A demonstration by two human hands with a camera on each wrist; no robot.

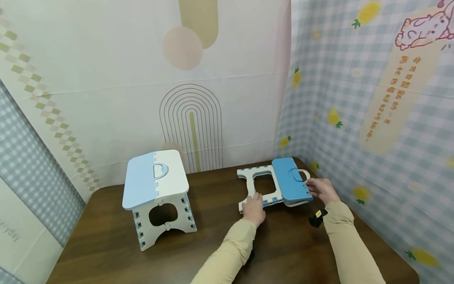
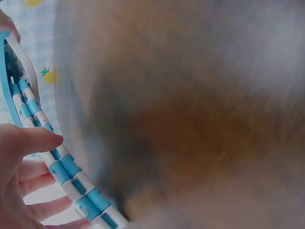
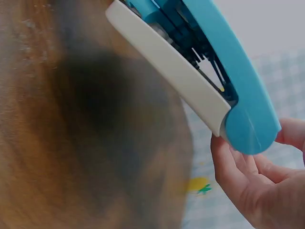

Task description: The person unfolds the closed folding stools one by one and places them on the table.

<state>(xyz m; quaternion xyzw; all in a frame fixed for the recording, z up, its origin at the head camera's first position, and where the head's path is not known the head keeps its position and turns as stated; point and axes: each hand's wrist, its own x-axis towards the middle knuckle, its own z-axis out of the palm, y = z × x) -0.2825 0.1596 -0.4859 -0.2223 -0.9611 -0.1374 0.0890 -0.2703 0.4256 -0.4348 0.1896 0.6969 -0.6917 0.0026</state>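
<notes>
A blue-and-white folding stool [image 1: 289, 183], folded flat, is over the right side of the table with its legs toward the left. Its blue seat halves fold together, and a white handle loop [image 1: 305, 174] sticks out at the right. My left hand [image 1: 254, 210] grips the leg end at the near edge. In the left wrist view, the thumb lies on one side of the blue-and-white hinged edge [image 2: 71, 174] and the fingers on the other. At the seat's right end, my right hand [image 1: 322, 190] pinches the rounded blue corner [image 3: 252, 126] between thumb and fingers.
On the left of the brown table [image 1: 220, 244] stands another folding stool [image 1: 142, 181], opened upright, with a light blue and white seat. Patterned cloth walls [image 1: 248, 110] rise behind the table and along its right side. A black strap device [image 1: 318, 217] sits at my right wrist.
</notes>
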